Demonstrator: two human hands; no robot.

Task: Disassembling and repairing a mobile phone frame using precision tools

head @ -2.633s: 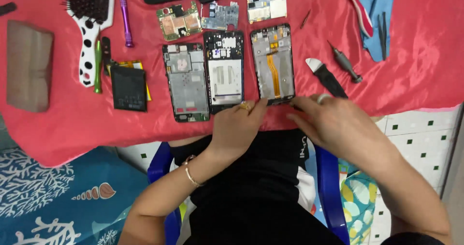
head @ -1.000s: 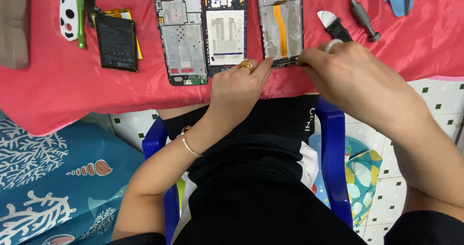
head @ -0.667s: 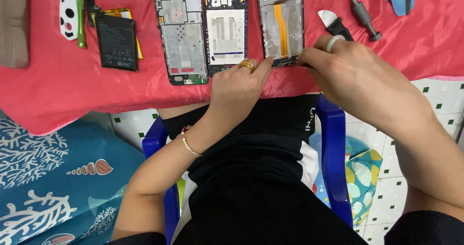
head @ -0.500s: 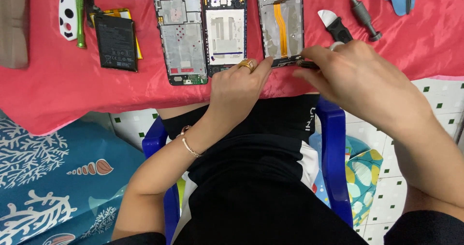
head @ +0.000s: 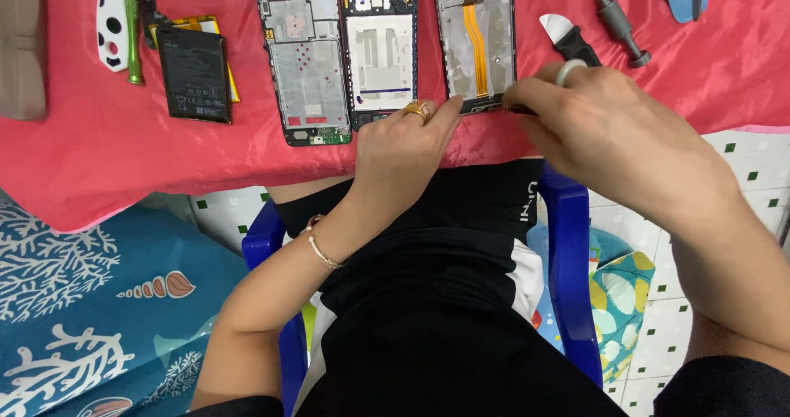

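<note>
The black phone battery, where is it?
In the head view, the black phone battery lies on the red cloth at the left, between the green screwdriver and the leftmost opened phone frame.

L hand [head: 403, 150] steadies phone frame [head: 476, 43] w/ orange flex. R hand [head: 613, 129] pinches thin dark tool at its bottom edge, on red cloth [head: 107, 162].

A glossy red cloth [head: 99, 154] covers the table, creased at its edge. On it, the phone frame [head: 476, 39] shows dull grey metal with a smooth orange ribbon; left of the frame, the battery [head: 194, 73] looks matt black.
</note>
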